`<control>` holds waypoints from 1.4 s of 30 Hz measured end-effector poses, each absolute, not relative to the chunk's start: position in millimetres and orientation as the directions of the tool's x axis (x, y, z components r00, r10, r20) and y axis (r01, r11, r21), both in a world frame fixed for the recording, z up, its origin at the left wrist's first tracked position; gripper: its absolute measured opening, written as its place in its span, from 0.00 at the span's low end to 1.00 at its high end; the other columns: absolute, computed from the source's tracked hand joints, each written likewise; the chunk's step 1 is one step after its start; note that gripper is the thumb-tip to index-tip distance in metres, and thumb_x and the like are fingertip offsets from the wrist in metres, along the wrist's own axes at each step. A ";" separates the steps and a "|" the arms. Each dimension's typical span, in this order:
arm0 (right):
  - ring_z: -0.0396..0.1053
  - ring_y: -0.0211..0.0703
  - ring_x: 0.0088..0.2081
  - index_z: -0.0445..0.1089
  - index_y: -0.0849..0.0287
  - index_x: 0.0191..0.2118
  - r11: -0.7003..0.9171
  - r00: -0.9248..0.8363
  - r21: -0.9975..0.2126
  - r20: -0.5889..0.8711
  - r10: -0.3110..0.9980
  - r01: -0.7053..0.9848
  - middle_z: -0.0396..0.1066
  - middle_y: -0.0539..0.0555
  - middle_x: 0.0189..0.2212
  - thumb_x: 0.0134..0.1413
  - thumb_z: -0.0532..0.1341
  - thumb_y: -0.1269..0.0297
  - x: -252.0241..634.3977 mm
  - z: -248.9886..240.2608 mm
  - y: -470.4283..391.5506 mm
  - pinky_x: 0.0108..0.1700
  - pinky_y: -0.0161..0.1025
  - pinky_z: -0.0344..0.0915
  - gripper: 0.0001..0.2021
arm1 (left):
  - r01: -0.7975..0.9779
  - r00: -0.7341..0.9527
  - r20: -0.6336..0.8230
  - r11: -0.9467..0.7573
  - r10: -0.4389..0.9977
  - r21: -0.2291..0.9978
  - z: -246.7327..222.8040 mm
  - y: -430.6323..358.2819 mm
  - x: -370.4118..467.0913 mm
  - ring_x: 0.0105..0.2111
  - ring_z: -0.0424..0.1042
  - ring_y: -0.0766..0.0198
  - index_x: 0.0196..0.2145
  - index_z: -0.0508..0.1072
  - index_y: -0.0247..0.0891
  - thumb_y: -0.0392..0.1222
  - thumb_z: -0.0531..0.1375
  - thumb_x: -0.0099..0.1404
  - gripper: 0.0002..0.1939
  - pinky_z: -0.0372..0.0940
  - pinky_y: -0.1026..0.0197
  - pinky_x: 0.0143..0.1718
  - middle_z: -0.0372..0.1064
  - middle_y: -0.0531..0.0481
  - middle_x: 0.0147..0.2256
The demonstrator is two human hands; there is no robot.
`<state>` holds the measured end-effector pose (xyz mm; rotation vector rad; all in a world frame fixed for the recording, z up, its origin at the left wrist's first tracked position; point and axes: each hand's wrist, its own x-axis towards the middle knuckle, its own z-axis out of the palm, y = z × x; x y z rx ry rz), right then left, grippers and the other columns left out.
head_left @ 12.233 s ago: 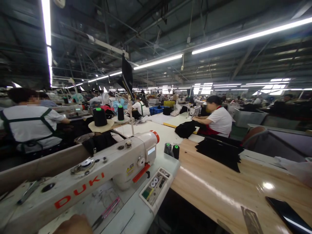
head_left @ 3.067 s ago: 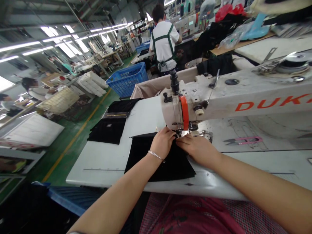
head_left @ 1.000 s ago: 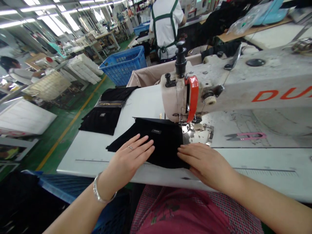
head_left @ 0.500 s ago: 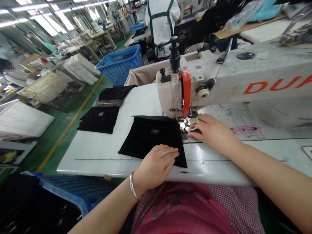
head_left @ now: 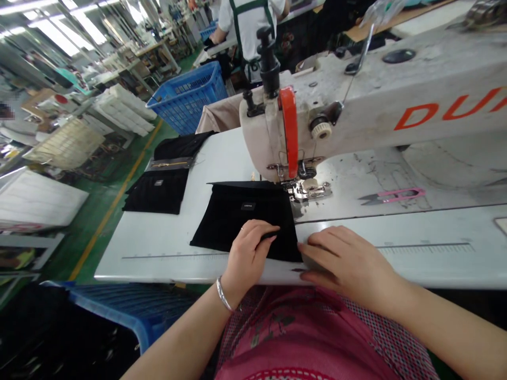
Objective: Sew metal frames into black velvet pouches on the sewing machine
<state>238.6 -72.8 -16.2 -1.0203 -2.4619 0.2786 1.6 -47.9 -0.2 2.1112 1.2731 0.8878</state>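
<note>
- A black panel (head_left: pixel 222 219) is lying near the table's (head_left: pixel 142 232) front edge, its far right corner reaching the sewing machine's (head_left: pixel 263 126) presser foot (head_left: pixel 295 192); a small label (head_left: pixel 248 206) is facing up.
- The left hand (head_left: pixel 247 256) is resting on the panel's front half, thumb and forefinger curling toward each other; whether cloth is caught between them, one cannot tell.
- The right hand (head_left: pixel 348 258) is spreading its thumb away from its fingers, the fingertips meeting the panel's near right corner.
- Good handling, by judgement, is keeping the panel flat, holding its right edge straight in line with the foot, guiding lightly rather than pulling, and leaving the fingertips clear of the needle area.
- The machine's head is overhanging the panel's far right corner, hiding some of the stitching spot.
- Pink snips (head_left: pixel 396 196) are lying right of the foot, apart from the panel, so they are not obstructing it.
- Black pieces (head_left: pixel 162 192) with a zip (head_left: pixel 166 164) are lying toward the table's far left corner, well clear.
- One blue crate (head_left: pixel 190 95) is standing beyond the table; another crate (head_left: pixel 114 311) is sitting below its front left corner.
</note>
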 end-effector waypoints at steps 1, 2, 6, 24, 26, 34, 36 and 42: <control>0.65 0.48 0.40 0.69 0.58 0.51 0.706 -0.608 -0.343 0.359 0.708 0.620 0.69 0.56 0.39 0.58 0.61 0.57 234.7 -18.6 -74.4 0.42 0.46 0.62 0.17 | 0.567 0.336 0.274 -0.426 0.901 0.706 -0.2 -48.3 1.7 0.44 0.69 0.61 0.45 0.73 0.38 0.34 0.53 0.70 0.10 0.66 0.57 0.48 0.69 0.46 0.42; 0.65 0.47 0.39 0.69 0.59 0.50 0.712 -0.601 -0.338 0.383 0.702 0.616 0.69 0.56 0.38 0.60 0.60 0.60 231.2 -20.4 -74.7 0.41 0.45 0.62 0.15 | 0.571 0.327 0.281 -0.425 0.902 0.702 -0.1 -48.7 1.6 0.44 0.69 0.61 0.44 0.72 0.38 0.34 0.53 0.70 0.10 0.66 0.57 0.47 0.69 0.46 0.41; 0.63 0.44 0.36 0.72 0.58 0.43 0.765 -0.637 -0.341 0.424 0.644 0.546 0.70 0.54 0.35 0.63 0.55 0.70 225.2 -21.2 -72.5 0.39 0.44 0.61 0.09 | 0.598 0.332 0.335 -0.472 0.882 0.648 3.9 -48.9 -0.8 0.42 0.68 0.60 0.45 0.72 0.37 0.32 0.53 0.68 0.12 0.67 0.56 0.43 0.68 0.46 0.40; 0.65 0.47 0.43 0.70 0.59 0.41 0.729 -0.628 -0.448 0.380 0.679 0.517 0.70 0.55 0.41 0.61 0.55 0.72 229.2 -26.5 -75.4 0.46 0.47 0.65 0.07 | 0.553 0.806 0.115 -0.808 0.581 0.203 1.3 -43.6 4.7 0.59 0.59 0.54 0.53 0.66 0.29 0.33 0.49 0.70 0.16 0.60 0.51 0.61 0.62 0.40 0.58; 0.65 0.47 0.43 0.68 0.59 0.44 0.709 -0.608 -0.466 0.375 0.700 0.529 0.70 0.55 0.42 0.61 0.55 0.71 229.1 -26.9 -75.7 0.46 0.47 0.65 0.08 | 0.553 0.802 0.127 -0.806 0.583 0.211 1.3 -42.6 5.0 0.59 0.60 0.55 0.52 0.66 0.30 0.33 0.50 0.70 0.15 0.60 0.51 0.60 0.63 0.41 0.57; 0.64 0.45 0.39 0.68 0.58 0.47 0.735 -0.661 -0.449 0.345 0.667 0.507 0.69 0.54 0.39 0.61 0.55 0.73 229.9 -28.4 -75.1 0.42 0.47 0.65 0.11 | 0.561 0.732 0.185 -0.734 0.655 0.383 5.0 -37.7 7.3 0.56 0.63 0.56 0.49 0.67 0.31 0.31 0.53 0.63 0.16 0.61 0.51 0.58 0.65 0.40 0.55; 0.64 0.45 0.38 0.69 0.59 0.42 0.736 -0.655 -0.457 0.355 0.666 0.500 0.69 0.54 0.38 0.61 0.54 0.73 229.5 -29.0 -76.3 0.41 0.47 0.65 0.08 | 0.613 0.718 0.113 -0.701 0.687 0.363 6.8 -36.2 11.0 0.57 0.60 0.50 0.56 0.63 0.32 0.34 0.57 0.59 0.26 0.59 0.45 0.58 0.56 0.39 0.62; 0.64 0.46 0.48 0.69 0.61 0.43 0.737 -0.639 -0.489 0.390 0.663 0.467 0.69 0.55 0.43 0.62 0.54 0.75 229.5 -26.0 -77.2 0.51 0.46 0.63 0.09 | 0.658 0.720 0.018 -0.691 0.694 0.299 10.1 -26.1 18.7 0.63 0.49 0.44 0.62 0.57 0.36 0.42 0.62 0.53 0.39 0.48 0.38 0.63 0.48 0.41 0.65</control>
